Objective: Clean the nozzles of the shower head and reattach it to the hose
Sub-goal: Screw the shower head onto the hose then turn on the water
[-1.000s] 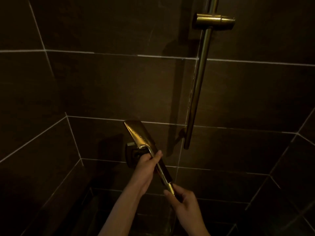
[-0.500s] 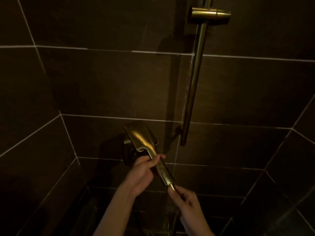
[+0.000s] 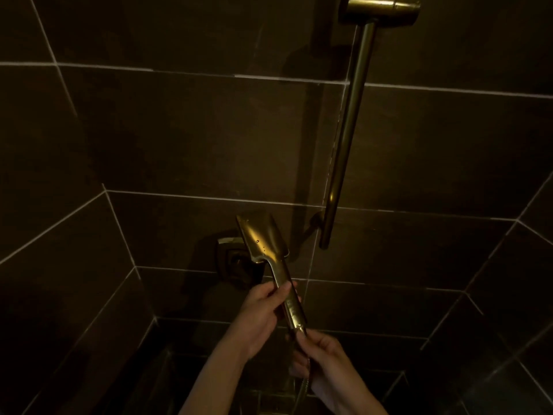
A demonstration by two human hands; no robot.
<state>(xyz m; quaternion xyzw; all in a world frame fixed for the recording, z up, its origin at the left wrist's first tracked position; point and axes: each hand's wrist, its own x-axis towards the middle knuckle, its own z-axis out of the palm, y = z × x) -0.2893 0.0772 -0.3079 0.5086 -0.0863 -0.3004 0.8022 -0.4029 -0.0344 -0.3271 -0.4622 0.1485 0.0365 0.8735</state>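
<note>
Lowered shower head (image 3: 263,236) spans both hands.

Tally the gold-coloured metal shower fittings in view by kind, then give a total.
Rectangular gold shower head, handle held by the left hand: 1
Gold vertical slide rail: 1
Gold cylindrical slider bracket on the rail: 1
Thin metal hose, at the right hand: 1
Dark wall valve behind the head, colour unclear: left out
Total: 4
</note>
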